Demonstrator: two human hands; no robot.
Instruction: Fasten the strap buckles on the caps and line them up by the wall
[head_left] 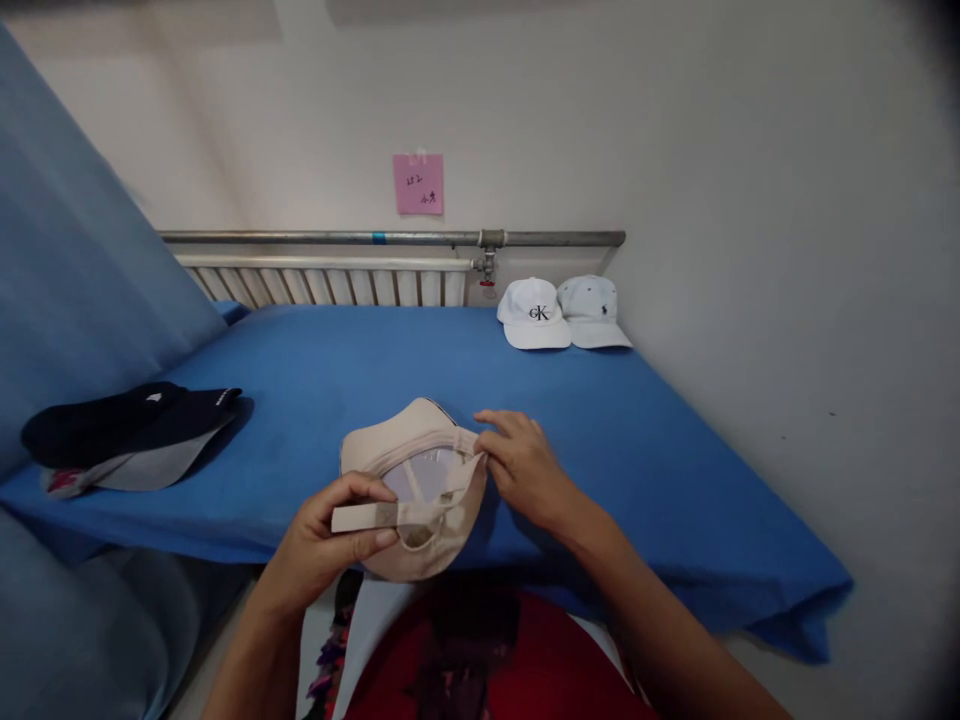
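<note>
A beige baseball cap (442, 540) is turned with its inside toward me, over the near edge of the blue-covered table, its brim pointing away. My left hand (330, 530) pinches the cap's back strap between thumb and fingers; the strap's loose end sticks out to the left. On the other side, my right hand (525, 465) grips the cap's right rim between thumb and fingers, with the index finger stretched out along it. The cap's outer front is hidden from me.
At the left lie a dark navy cap (142, 420) and a grey cap (150, 465), stacked. Two pale caps, a white CK cap (534, 315) and a light cap with a small logo (591, 312), stand at the back right. Behind the blue cover (360, 350) are a radiator (337, 283) and a pipe (300, 238).
</note>
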